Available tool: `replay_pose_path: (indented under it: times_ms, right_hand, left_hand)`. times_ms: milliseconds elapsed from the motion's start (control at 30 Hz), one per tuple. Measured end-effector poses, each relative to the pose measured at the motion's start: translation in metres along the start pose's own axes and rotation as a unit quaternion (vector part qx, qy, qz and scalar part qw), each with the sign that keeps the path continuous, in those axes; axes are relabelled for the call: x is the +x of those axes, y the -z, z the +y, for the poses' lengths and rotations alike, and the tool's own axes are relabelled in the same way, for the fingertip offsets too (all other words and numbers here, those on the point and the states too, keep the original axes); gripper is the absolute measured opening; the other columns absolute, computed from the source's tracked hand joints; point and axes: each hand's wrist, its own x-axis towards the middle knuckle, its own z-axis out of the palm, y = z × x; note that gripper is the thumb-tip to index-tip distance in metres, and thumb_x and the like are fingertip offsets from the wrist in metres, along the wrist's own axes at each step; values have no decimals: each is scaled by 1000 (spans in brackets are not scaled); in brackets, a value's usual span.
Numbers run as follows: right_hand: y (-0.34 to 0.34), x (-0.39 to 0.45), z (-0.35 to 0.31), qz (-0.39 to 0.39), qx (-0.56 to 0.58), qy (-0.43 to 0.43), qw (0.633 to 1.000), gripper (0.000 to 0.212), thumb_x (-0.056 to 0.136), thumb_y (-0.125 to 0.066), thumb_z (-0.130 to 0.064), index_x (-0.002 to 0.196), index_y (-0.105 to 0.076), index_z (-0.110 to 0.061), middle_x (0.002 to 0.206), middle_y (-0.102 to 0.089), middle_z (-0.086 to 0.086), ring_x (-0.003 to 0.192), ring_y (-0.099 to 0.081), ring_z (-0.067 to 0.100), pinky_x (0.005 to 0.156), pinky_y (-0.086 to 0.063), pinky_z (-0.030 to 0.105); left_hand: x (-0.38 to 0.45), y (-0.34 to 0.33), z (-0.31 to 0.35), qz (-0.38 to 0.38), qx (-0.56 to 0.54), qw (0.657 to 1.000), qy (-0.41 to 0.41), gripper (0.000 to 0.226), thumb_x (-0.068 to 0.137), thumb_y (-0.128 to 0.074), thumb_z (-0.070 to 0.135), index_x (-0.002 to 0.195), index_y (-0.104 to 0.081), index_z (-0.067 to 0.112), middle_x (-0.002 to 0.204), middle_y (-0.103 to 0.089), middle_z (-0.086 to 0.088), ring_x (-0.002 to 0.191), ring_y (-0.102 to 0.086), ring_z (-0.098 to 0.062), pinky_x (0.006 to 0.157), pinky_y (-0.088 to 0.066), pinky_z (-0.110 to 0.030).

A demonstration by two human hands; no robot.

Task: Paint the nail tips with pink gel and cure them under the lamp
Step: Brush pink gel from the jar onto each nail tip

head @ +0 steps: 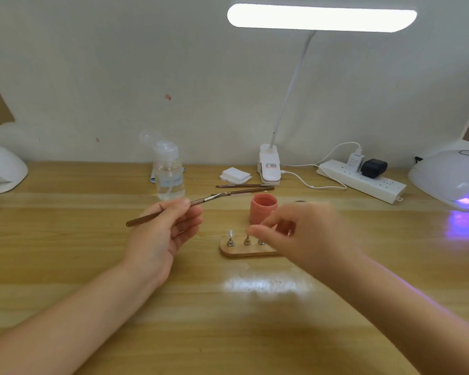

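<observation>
Left hand [163, 231], palm up above the table [92, 266], pinching a slim brown metallic brush [198, 203] between thumb and fingertips, handle angled down to the left, bristle end pointing right toward the jar [263, 212]. Right hand [303, 234] blurred, fingers curled over the right part of the holder [244, 251], fingertips close together just above a middle peg; cannot tell whether anything is pinched between them. Holder: a flat rounded wooden slab carrying small metal pegs, lying on the table in front of the jar. Leftmost peg topped with a clear, glossy nail tip [230, 234]; next peg [247, 240] seemingly bare; rest hidden by the right hand. Jar short, round, pink, open, glossy gel inside, standing just behind the holder. Curing lamp [450, 177], a smooth white dome, at the far right edge, violet glow spilling onto the wood. Second white dome [0, 169] at far left. Behind: clear plastic pump bottle [168, 174], stack of white square wipes [234, 175], second thin brush [241, 186] lying flat, clip-on desk lamp [321, 17] with long glowing bar, white power strip [363, 181]. Table light wood grain, shiny.
</observation>
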Motion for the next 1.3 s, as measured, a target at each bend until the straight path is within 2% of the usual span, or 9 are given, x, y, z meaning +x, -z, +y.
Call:
replay_pose_path:
  times_ms: [100, 233, 333, 467, 633, 867, 1100, 1200, 1300]
  right_hand:
    - [-21, -3, -13, -70, -61, -17, 996, 36, 80, -58, -64, 84, -71, -31, 63, -54, -14, 68, -53, 4, 55, -38, 20]
    - [-44, -7, -16, -87, -104, -33, 990, 38, 91, -47, -58, 96, -71, -29, 77, -65, -8, 78, -60, 12, 64, -50, 28]
    - [-54, -7, -17, -87, -131, -35, 987, 44, 96, -37, -56, 90, -68, -25, 79, -66, -5, 81, -58, 16, 59, -42, 28]
    - [-63, -5, -19, -70, -147, -26, 986, 41, 99, -33, -51, 85, -60, -23, 73, -58, -4, 72, -49, 17, 53, -26, 31]
    - [-67, -4, -15, -43, -146, -18, 988, 37, 100, -34, -48, 98, -65, -27, 87, -67, -4, 84, -59, 18, 59, -29, 30]
    - [-73, -3, -12, -27, -110, -52, 992, 37, 98, -39, -50, 95, -69, -28, 80, -67, -5, 83, -57, 16, 58, -32, 29]
    - [-73, -3, -14, -33, -122, -27, 992, 37, 99, -38, -45, 92, -68, -23, 81, -67, -3, 82, -58, 18, 57, -28, 31]
    - [-71, -6, -14, -19, -119, -11, 993, 37, 99, -37, -44, 91, -66, -23, 78, -66, -3, 77, -59, 17, 57, -38, 32]
    - [-66, -15, -11, 15, -72, -13, 997, 30, 97, -43, -42, 89, -65, -24, 76, -65, -6, 74, -60, 15, 62, -48, 35]
  left_hand:
    - [-5, 3, 0, -7, 15, 1000, -21, 11, 91, -62, 8, 81, -64, 12, 78, -75, -11, 66, -72, -19, 56, -56, -23]
    - [-9, 5, -3, -15, 65, 995, -72, 22, 93, -58, 5, 73, -65, 14, 72, -73, -12, 64, -71, -20, 56, -55, -23]
    - [-10, 5, -7, -14, 94, 990, -104, 22, 93, -57, 5, 74, -64, 15, 70, -72, -10, 64, -69, -19, 58, -55, -23]
    - [-9, 5, -9, -10, 93, 989, -110, 20, 93, -58, 4, 77, -63, 13, 69, -72, -8, 64, -69, -18, 58, -55, -22]
    - [-8, 5, -11, -15, 97, 988, -116, 16, 93, -58, 5, 80, -64, 12, 70, -72, -8, 67, -70, -19, 60, -55, -23]
    - [-8, 4, -14, -11, 105, 986, -126, 17, 93, -58, 4, 80, -65, 13, 70, -72, -7, 68, -69, -19, 64, -54, -26]
    - [-10, 4, -15, -20, 115, 983, -142, 17, 93, -58, 4, 79, -65, 13, 69, -72, -6, 68, -69, -18, 65, -53, -28]
    - [-13, 6, -13, -33, 121, 980, -156, 17, 93, -58, 3, 80, -65, 12, 69, -71, -5, 69, -69, -17, 68, -54, -30]
    - [-18, 10, -10, -68, 160, 965, -194, 16, 93, -58, 2, 83, -65, 14, 72, -73, -5, 71, -70, -16, 67, -55, -22]
